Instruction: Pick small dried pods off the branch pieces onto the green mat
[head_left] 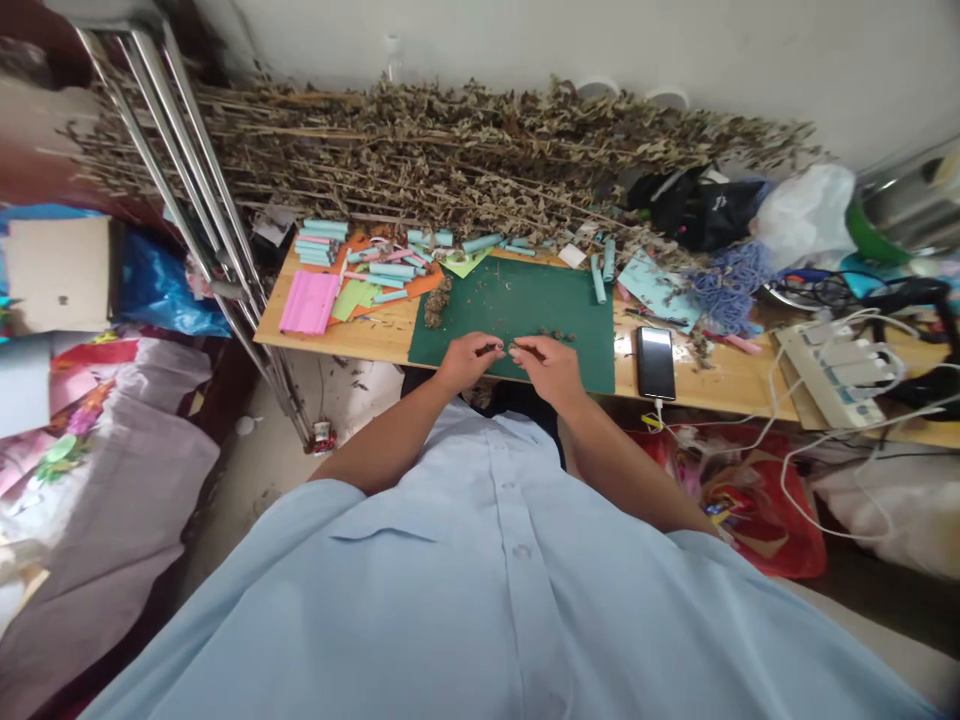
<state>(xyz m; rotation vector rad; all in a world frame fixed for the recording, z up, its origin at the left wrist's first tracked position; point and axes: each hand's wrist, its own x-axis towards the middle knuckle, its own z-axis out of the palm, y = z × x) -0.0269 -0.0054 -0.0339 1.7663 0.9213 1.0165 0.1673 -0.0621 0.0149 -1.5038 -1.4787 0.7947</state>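
Both of my hands meet over the near edge of a green cutting mat (517, 290), fingertips a small gap apart. My left hand (469, 362) is closed in a pinch; whatever lies between its fingers is too small to name. Thumb and fingers of my right hand (551, 368) are also pinched, with a tiny greenish-brown bit at their tips that looks like dried plant. Just beyond the right hand lie some dried plant crumbs (556, 333). A larger clump of dried leaves (436, 303) rests on the mat's left side.
Long bundled dried stalks (450, 150) line the table's back. Rolled blue paper tubes (394, 270) and a pink paper stack (309, 302) lie left. Rightward are a charging phone (656, 362), blue string (731, 285) and a power strip (829, 375). Metal crutches (206, 210) lean at left.
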